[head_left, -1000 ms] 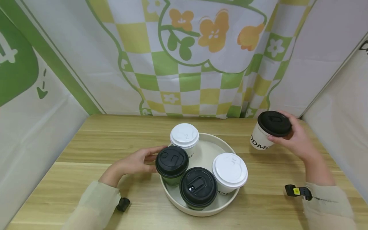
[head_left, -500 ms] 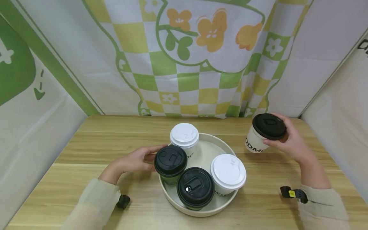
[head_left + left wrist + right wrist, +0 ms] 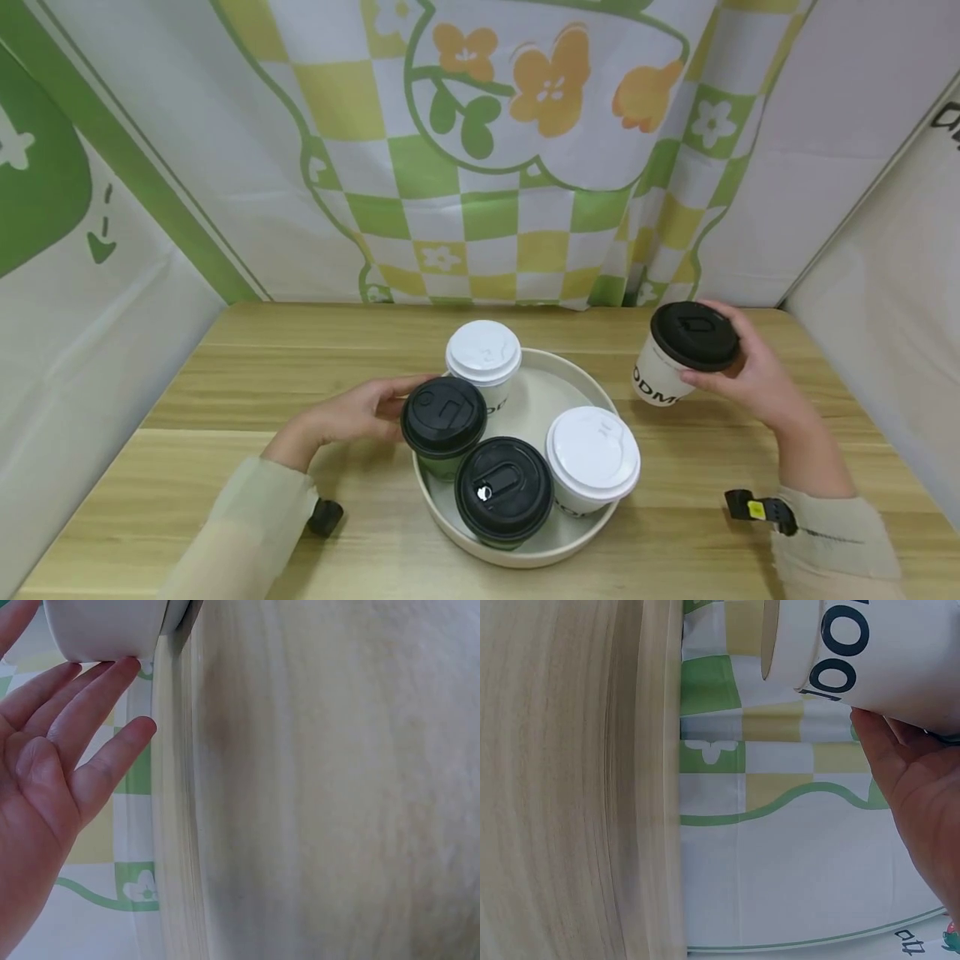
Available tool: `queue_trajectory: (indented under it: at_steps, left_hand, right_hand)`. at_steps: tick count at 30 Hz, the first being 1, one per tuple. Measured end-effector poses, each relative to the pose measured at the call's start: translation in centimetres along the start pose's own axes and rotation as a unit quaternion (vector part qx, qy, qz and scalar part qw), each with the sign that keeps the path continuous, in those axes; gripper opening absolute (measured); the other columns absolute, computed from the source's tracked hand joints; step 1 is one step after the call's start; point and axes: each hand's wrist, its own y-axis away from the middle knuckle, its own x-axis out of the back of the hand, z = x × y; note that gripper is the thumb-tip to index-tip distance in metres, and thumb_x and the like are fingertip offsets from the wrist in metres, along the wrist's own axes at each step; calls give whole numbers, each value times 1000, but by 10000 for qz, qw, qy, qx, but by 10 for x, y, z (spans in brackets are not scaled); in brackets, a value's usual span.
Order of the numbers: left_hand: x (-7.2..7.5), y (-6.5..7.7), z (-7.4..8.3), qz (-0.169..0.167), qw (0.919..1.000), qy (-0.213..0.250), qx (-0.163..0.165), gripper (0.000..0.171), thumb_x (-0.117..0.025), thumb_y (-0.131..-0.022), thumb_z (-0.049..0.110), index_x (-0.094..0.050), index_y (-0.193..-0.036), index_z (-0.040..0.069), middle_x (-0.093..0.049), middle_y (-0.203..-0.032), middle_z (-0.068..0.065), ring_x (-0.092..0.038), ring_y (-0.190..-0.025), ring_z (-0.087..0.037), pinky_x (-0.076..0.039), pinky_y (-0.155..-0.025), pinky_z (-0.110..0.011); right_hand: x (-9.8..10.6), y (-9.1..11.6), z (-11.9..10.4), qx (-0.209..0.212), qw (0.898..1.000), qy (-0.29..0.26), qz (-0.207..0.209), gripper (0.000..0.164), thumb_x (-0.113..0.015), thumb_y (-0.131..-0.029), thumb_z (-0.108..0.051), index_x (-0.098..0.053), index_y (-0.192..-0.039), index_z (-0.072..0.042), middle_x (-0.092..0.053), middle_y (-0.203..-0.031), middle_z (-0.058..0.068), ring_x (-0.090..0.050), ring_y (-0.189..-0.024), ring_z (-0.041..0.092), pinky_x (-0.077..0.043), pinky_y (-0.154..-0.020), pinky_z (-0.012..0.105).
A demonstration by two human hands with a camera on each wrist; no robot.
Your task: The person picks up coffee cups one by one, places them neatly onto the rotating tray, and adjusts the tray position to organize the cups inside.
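My right hand [image 3: 750, 367] grips a white paper coffee cup [image 3: 654, 379] with a black lid, to the right of a round cream tray [image 3: 551, 379]. In the right wrist view this cup's base hangs above the tabletop, its dark lettering facing the camera. My left hand [image 3: 352, 412] is at the tray's left side, behind a green cup with a black lid [image 3: 444, 417]. Seen from the left wrist, its extended fingertips touch the tray's pale outer wall [image 3: 109, 630]. Another black-lidded cup [image 3: 504, 492] and two white-lidded cups [image 3: 483, 350] also stand on the tray.
Beneath everything is a wooden table [image 3: 300, 517]. A checkered, flowered cloth [image 3: 517, 208] hangs along its back edge, and white side panels [image 3: 892, 333] border it. The tray's back right part shows bare surface between the two white-lidded cups.
The right hand has carried the black-lidded white cup left and slightly nearer, toward the tray. My left hand has stayed beside the tray.
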Motion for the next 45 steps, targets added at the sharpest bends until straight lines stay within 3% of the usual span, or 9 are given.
queue_trajectory:
  at_steps: [9, 13, 16, 18, 27, 35, 45]
  left_hand:
    - [-2, 7, 0, 174, 9996, -217, -97, 76, -67, -87, 0, -31, -154, -1, -37, -156, -23, -47, -137, -42, -47, -107, -23]
    - [-6, 18, 4, 386, 9980, -507, 50, 71, -70, -90, 10, -37, -152, 1, -41, -155, -19, -49, -136, -39, -42, -115, -44]
    - [-10, 28, 8, 541, 9959, -708, 170, 70, -72, -91, 16, -39, -151, 2, -42, -154, -19, -51, -134, -41, -36, -114, -61]
    - [-13, 34, 11, 602, 9946, -824, 201, 70, -73, -91, 18, -40, -150, 0, -43, -153, -22, -52, -133, -42, -36, -112, -65]
    - [-27, 44, 16, 600, 9948, -780, 263, 76, -75, -90, 20, -36, -150, -4, -40, -153, -27, -54, -130, -43, -41, -108, -64]
    - [-29, 40, 15, 658, 9945, -772, 243, 80, -77, -88, 21, -34, -150, -8, -40, -153, -28, -52, -132, -43, -40, -111, -58]
    - [-28, 32, 11, 714, 9947, -726, 161, 81, -77, -87, 18, -34, -151, -5, -38, -155, -27, -51, -133, -43, -38, -112, -56]
  right_hand:
    - [-4, -1, 0, -107, 9999, 35, -5, 90, -67, -74, 27, -33, -151, -6, -55, -134, -10, -61, -112, -1, -56, -82, 11]
    - [-7, 0, 2, -100, 9999, 3, -13, 90, -68, -73, 27, -33, -150, -4, -55, -134, -10, -61, -111, -1, -56, -83, 12]
    - [-7, 0, 3, -44, 10000, 18, 20, 90, -67, -73, 28, -33, -150, -5, -55, -134, -9, -61, -112, -1, -56, -83, 11]
    - [-6, 0, 3, -22, 10000, 83, 21, 90, -67, -73, 27, -33, -151, -5, -54, -134, -10, -60, -112, -1, -55, -84, 11]
    - [-6, 1, -1, -58, 9999, 154, 19, 89, -67, -74, 26, -33, -151, -5, -54, -134, -11, -60, -113, -1, -55, -84, 11]
    - [-6, 2, -2, -86, 9997, 236, -6, 90, -67, -75, 26, -33, -151, -5, -54, -134, -11, -60, -113, -1, -55, -84, 11]
    - [-6, 5, -4, -41, 9998, 191, -61, 90, -67, -74, 27, -31, -151, -2, -54, -135, -9, -60, -114, 1, -55, -86, 11]
